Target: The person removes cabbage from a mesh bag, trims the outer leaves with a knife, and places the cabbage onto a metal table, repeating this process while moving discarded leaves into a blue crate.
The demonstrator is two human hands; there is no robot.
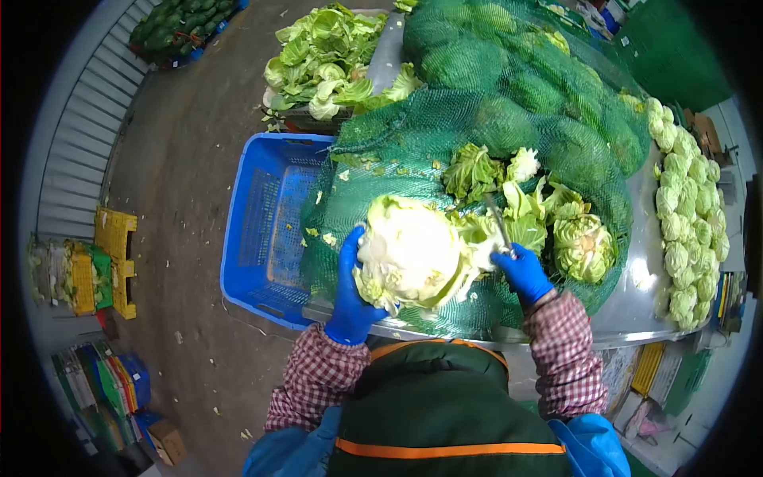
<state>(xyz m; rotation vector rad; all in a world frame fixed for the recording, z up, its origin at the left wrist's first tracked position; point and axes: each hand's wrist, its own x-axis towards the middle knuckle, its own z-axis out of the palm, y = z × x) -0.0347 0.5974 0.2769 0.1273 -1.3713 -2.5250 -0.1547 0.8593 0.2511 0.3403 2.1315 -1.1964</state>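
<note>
Pale green cabbage (409,250), outer leaves loose, left hand (350,290) fingers cupping it, right hand (520,272) fingers gripping knife (499,224)

Produce packing shed or vegetable warehouse: bare concrete floor (191,159), corrugated roller door (87,111) at left, stacked plastic crates (115,258) along the wall. Steel bench (644,310) carries green net sacks of cabbages (509,95) and rows of trimmed cabbages (687,207), with a blue crate (266,230) beside it. Heap of cut leaves (322,60) beyond; worker's blue gloves, apron.
</note>
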